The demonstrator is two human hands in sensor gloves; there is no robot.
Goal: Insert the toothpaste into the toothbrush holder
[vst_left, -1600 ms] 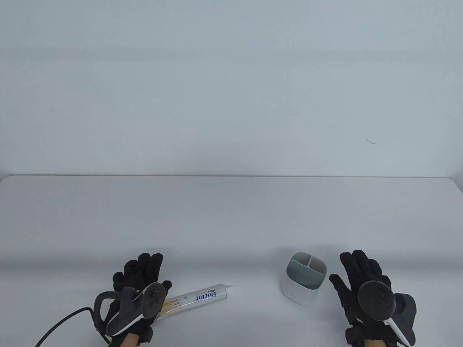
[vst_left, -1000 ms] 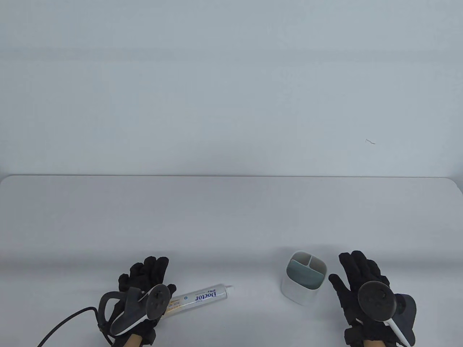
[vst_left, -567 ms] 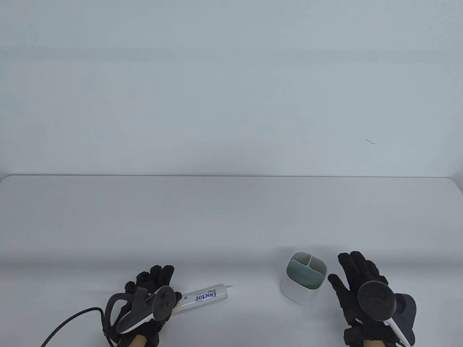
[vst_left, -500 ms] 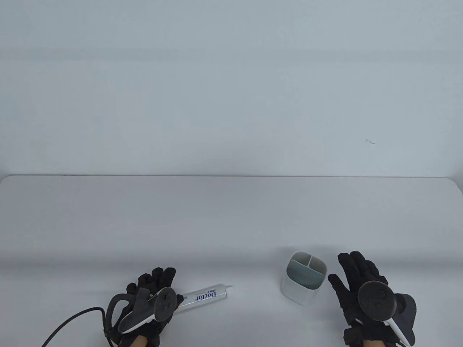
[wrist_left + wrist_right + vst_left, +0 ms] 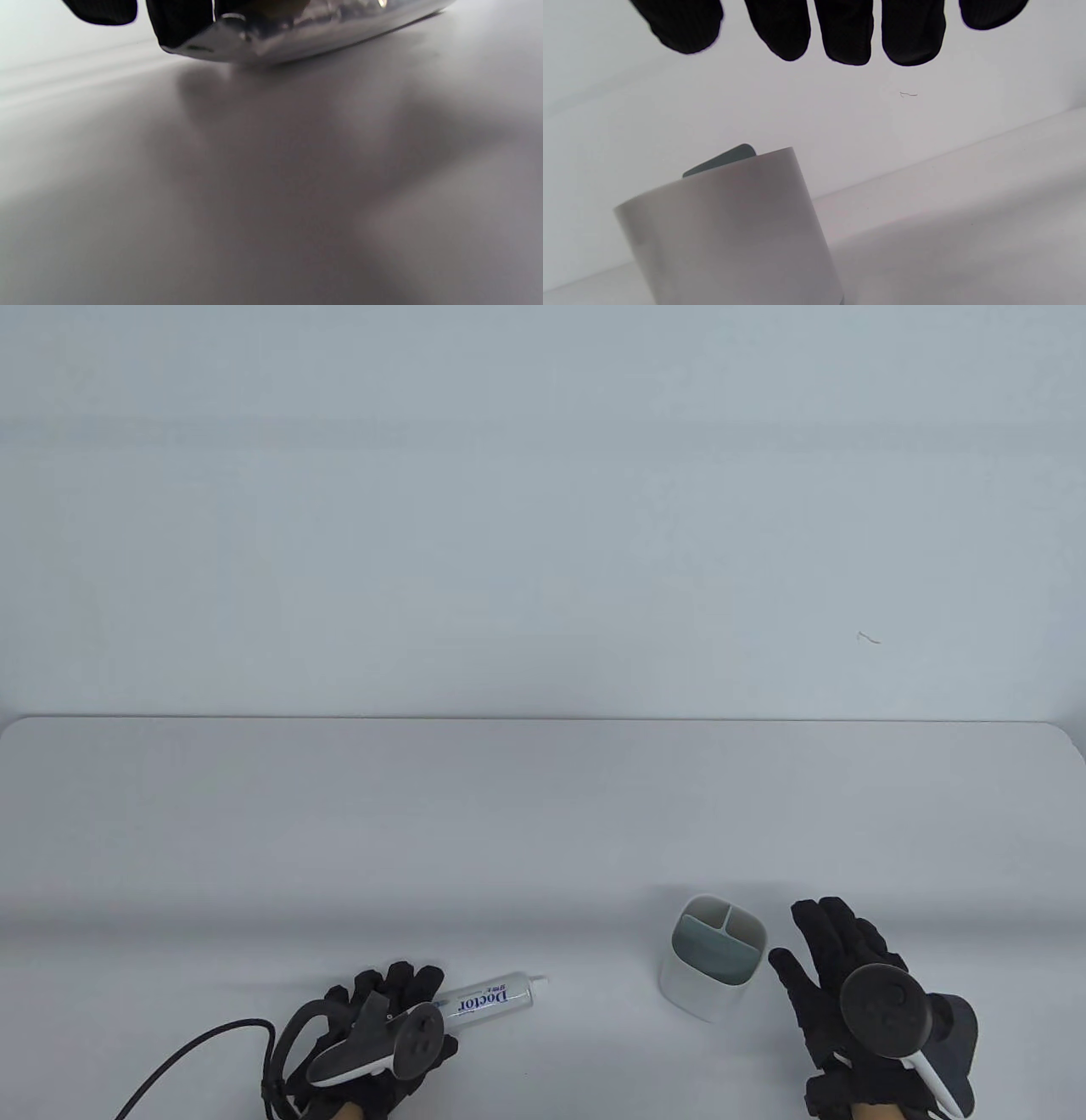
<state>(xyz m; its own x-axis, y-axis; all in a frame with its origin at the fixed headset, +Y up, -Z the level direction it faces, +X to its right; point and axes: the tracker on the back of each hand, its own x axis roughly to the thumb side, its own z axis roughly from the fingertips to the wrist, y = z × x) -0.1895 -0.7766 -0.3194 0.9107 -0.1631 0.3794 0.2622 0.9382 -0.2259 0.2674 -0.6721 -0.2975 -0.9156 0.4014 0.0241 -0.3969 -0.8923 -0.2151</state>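
Fingers [image 5: 407, 980] of the left hand [image 5: 373, 1035] lie over the crimped tail end of the toothpaste tube [image 5: 492, 997]. In the left wrist view a gloved fingertip sits against the shiny silver tube [image 5: 305, 34] at the top edge, with the tube low over the table [image 5: 271, 190]. Whether the hand actually grips the tube or only rests on it, I cannot tell. From the hand the tube points toward 2 o'clock, its printed side up and its cap end free on the table [image 5: 543, 814].

Fingers [image 5: 846, 34] of the right hand [image 5: 848, 984] are spread and straight, grasping nothing; 5 fingertips hang apart from one another in the right wrist view. That hand sits just beside the toothbrush holder [image 5: 713, 954], at its 3 o'clock, and I cannot tell whether the thumb touches the wall.

The holder stands upright, white outside with a grey-green insert split into 3 compartments: 1 large, 2 small. In the right wrist view its wall [image 5: 729, 228] fills the lower left. It sits at 3 o'clock from the tube, well apart from it.

A black cable [image 5: 195, 1052] trails from the left hand toward 8 o'clock.
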